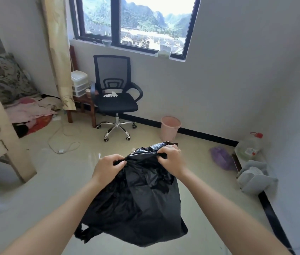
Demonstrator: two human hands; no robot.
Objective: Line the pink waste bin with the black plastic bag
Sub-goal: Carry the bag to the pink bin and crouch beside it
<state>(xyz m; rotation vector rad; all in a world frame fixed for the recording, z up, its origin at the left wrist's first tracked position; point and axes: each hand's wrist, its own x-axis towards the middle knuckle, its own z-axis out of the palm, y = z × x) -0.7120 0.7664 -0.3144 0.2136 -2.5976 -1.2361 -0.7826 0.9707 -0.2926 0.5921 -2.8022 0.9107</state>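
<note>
Black crinkled plastic bag [138, 199] pinched at its mouth by both my hands' fingers [117, 162]; next, spread it over the empty round pink plastic bin [170, 128].

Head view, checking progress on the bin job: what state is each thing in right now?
Bag: off the floor, top edge gripped by both hands, not yet in the bin.
Bin: upright by the wall, unlined, looks empty.
Left hand: closed on the bag's edge.
Right hand: closed on the bag's edge.
Chair: unoccupied, white scraps on its seat.
Window: looks shut.
</note>
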